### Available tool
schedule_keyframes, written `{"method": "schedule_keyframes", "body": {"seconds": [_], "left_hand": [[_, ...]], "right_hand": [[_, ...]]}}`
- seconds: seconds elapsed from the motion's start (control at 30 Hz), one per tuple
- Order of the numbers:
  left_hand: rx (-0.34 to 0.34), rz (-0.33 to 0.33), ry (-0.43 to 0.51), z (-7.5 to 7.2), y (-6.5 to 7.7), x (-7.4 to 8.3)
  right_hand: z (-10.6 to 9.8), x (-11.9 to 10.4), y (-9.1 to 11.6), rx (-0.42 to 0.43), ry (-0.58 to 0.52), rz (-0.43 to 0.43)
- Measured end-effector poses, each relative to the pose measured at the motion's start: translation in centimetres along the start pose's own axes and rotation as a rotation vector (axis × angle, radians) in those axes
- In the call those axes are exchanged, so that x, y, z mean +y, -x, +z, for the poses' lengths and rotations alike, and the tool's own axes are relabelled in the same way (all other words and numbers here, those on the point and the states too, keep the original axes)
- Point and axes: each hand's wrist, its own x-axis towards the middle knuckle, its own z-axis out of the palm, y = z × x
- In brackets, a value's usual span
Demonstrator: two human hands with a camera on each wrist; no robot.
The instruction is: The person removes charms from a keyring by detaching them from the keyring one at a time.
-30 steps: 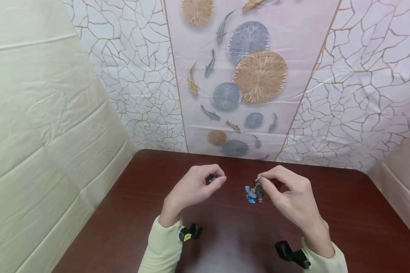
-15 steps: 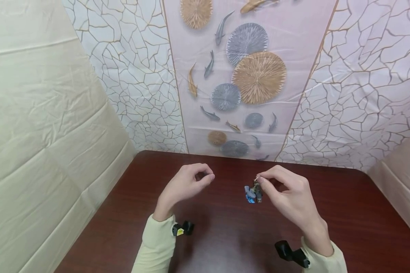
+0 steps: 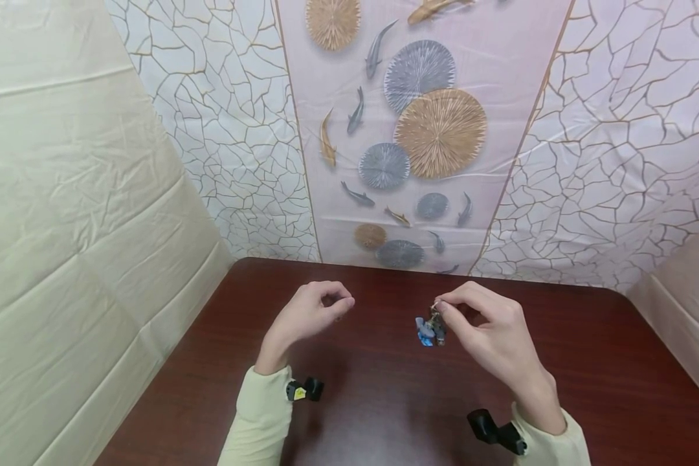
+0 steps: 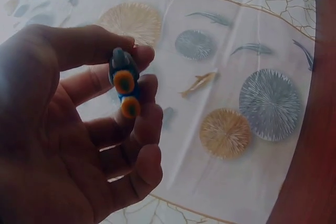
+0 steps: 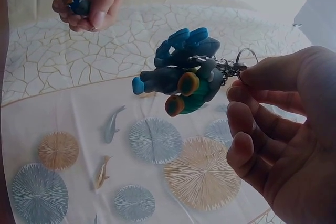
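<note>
My right hand (image 3: 495, 330) pinches a metal key ring (image 5: 248, 50) between thumb and forefinger. Small figure keychains (image 5: 186, 74), grey, blue and green with orange feet, hang from it on short chains; the head view shows the bunch as a little blue and grey cluster (image 3: 430, 327). To the left, my left hand (image 3: 305, 317) holds a similar small figure (image 4: 125, 85), dark with two round orange ends, at the thumb and fingertips. Its fingers hide that figure in the head view. The hands are apart, both raised above the dark table.
The dark red wooden table (image 3: 384, 401) spreads beneath both hands. Behind it hangs a cloth (image 3: 349, 194) printed with fish and round leaves. Cream padded panels (image 3: 93, 259) stand on the left. Each sleeve carries a black wrist camera (image 3: 311, 389).
My left hand has moved left, away from the right hand, with the small figure hidden by its fingers. The right hand and its hanging keychains have hardly moved.
</note>
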Motion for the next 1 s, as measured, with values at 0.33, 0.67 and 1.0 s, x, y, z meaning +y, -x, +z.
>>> {"method": "schedule_keyframes", "body": {"seconds": [0.33,0.67,1.0], "left_hand": [[0.032,-0.180,0.102,0.2,-0.4,-1.9],[0.051,-0.329,0.080,1.6,-1.2,-5.4],[0.016,-0.441,0.031,2.8,-1.1,-8.7]], "right_hand": [[0.0,0.3,0.0,-0.031,0.020,0.022],[-0.1,0.3,-0.1,-0.056,0.046,0.062],[-0.1,0.4,0.0,-0.060,0.049,0.069]]}}
